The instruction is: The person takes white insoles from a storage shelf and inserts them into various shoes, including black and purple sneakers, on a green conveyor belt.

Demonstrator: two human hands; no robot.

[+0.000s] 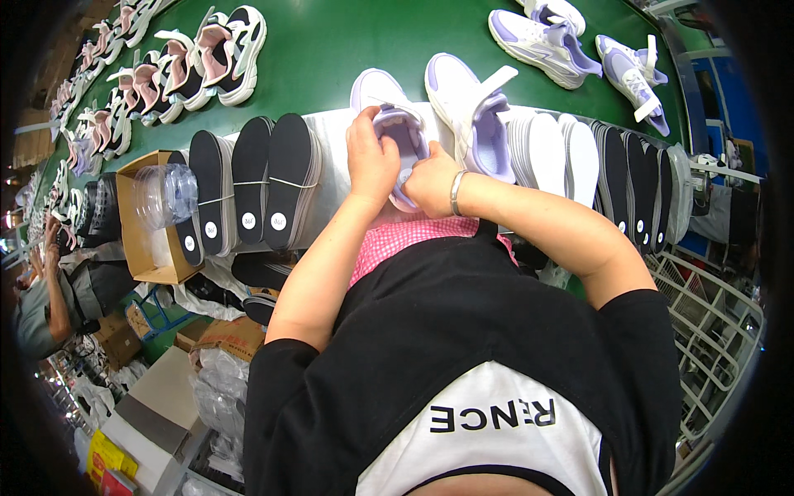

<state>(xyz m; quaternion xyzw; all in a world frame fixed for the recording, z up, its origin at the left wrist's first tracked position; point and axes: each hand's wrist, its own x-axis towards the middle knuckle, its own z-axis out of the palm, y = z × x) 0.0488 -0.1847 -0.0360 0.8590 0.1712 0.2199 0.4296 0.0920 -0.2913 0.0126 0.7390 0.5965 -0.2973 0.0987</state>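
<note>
A white and lavender sneaker point(378, 86) points toe-away in front of me. My left hand point(372, 157) wraps round its left side, fingers at the collar near the tongue. My right hand point(433, 183), with a silver bracelet on the wrist, is closed at the heel end, its thumb and fingertips at the shoe's opening. A pale insole shows inside, partly hidden by my hands. Just right of it rests a matching sneaker point(453, 91), its white strap sticking up, a light insole inside.
Stacks of black insoles point(291, 178) lie left of my hands, white insoles point(542, 153) and more black ones point(633, 178) to the right. A cardboard box point(149, 236) holds clear plastic. Black-and-pink shoes point(236, 54) and lavender sneakers point(546, 48) stand on the green table point(347, 37). Another person point(54, 302) is far left.
</note>
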